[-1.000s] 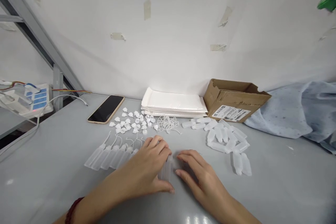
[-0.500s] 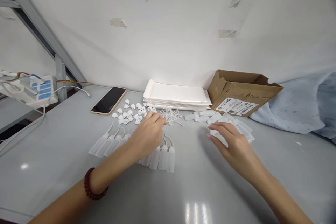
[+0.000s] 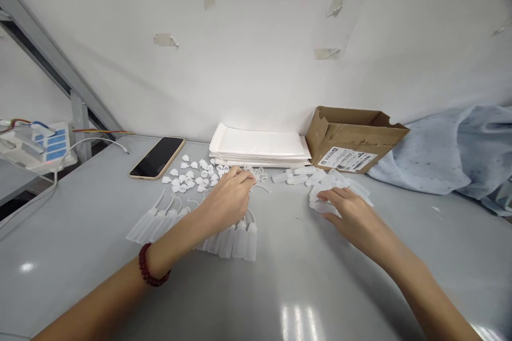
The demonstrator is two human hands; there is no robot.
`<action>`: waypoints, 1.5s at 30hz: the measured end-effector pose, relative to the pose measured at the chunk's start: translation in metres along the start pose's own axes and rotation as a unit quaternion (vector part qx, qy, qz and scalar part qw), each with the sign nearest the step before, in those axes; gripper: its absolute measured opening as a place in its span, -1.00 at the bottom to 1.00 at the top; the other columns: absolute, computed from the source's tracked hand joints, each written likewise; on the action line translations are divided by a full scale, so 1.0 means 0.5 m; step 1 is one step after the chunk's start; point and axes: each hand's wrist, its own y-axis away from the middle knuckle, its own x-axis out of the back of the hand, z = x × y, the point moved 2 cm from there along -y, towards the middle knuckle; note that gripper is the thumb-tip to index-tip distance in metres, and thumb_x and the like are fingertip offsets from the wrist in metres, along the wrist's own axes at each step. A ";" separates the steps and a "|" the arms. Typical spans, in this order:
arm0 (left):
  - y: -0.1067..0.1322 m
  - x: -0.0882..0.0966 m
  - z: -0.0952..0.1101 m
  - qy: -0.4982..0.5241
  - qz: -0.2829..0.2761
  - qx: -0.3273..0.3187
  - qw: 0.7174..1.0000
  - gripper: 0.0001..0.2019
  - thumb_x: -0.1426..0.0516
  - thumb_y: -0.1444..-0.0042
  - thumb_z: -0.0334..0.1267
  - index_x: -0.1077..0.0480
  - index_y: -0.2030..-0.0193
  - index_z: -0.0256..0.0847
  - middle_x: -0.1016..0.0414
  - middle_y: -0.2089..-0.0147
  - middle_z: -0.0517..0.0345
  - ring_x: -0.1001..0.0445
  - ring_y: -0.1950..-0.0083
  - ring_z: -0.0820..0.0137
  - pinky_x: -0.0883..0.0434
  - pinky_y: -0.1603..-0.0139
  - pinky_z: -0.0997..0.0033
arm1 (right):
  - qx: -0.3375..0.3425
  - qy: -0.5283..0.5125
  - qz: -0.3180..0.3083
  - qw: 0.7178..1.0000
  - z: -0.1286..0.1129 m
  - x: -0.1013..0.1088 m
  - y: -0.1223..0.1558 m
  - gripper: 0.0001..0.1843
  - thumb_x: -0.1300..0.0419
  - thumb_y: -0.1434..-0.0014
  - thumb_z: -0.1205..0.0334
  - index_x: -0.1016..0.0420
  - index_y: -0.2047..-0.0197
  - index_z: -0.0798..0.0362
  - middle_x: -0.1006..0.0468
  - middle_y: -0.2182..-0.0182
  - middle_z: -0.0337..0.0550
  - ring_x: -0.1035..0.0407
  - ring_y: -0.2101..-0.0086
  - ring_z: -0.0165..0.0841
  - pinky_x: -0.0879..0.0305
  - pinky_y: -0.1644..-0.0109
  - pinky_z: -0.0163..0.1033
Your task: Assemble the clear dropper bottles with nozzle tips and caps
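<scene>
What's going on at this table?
A person works bare-handed at a grey table. The left hand reaches into thin white loops beside scattered small caps, just beyond a row of small bottles lying side by side. The right hand rests on a heap of loose translucent bottles.

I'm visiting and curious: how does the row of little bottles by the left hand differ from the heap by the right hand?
The row of bottles lies side by side, lined up; the heap of bottles is jumbled. The row carries tips with curved straps; the heap shows none. Both are small, translucent plastic, lying on the grey table.
</scene>
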 end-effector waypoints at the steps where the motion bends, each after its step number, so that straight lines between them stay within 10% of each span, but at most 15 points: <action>1: 0.001 0.009 0.000 0.037 0.018 0.016 0.999 -0.62 0.09 -0.07 -0.59 -0.43 0.07 -0.38 -0.46 0.03 -0.08 -0.29 -0.05 0.18 -0.36 -0.04 0.12 | -0.003 0.002 -0.007 1.000 -0.001 0.001 0.000 -0.68 -0.18 -0.05 0.50 -0.49 0.09 0.13 -0.57 0.16 0.00 -0.42 0.12 -0.08 -0.40 0.11 0.00; 7: 0.023 0.063 -0.018 0.349 0.107 0.203 0.909 -0.77 -0.07 -0.12 -0.32 -0.49 0.13 -0.12 -0.51 0.01 0.12 -0.40 -0.04 0.22 -0.38 0.01 0.21 | 0.002 -0.009 -0.006 1.000 -0.007 -0.009 -0.004 -0.67 -0.17 -0.04 0.50 -0.49 0.10 0.12 -0.58 0.18 0.01 -0.44 0.14 -0.08 -0.41 0.14 -0.03; 14: 0.040 0.064 -0.027 0.506 0.163 0.259 0.806 -0.88 -0.25 -0.02 -0.17 -0.52 0.35 -0.16 -0.55 0.27 0.15 -0.45 0.12 0.36 -0.35 0.03 0.37 | 0.047 -0.069 0.058 0.995 -0.005 -0.007 0.004 -0.73 -0.10 -0.12 0.43 -0.47 0.11 0.11 -0.57 0.21 0.01 -0.47 0.20 -0.11 -0.43 0.21 -0.04; 22: 0.046 0.046 0.023 0.529 0.057 0.247 0.810 -0.90 -0.24 -0.04 -0.19 -0.49 0.34 -0.15 -0.48 0.38 0.25 -0.43 0.32 0.50 -0.37 0.26 0.53 | 0.148 -0.210 0.191 0.947 -0.071 -0.001 0.025 -0.80 -0.06 -0.25 0.33 -0.34 0.04 0.09 -0.52 0.23 -0.03 -0.47 0.24 -0.24 -0.44 0.22 -0.15; 45: 0.055 0.023 0.061 0.520 -0.084 0.228 0.819 -0.84 -0.16 -0.08 -0.15 -0.48 0.34 -0.19 -0.47 0.39 0.19 -0.43 0.31 0.39 -0.37 0.19 0.37 | 0.257 -0.208 0.239 0.913 -0.164 -0.027 0.064 -0.64 -0.04 -0.26 0.43 -0.21 -0.12 0.09 -0.52 0.17 0.04 -0.45 0.22 -0.22 -0.47 0.21 -0.10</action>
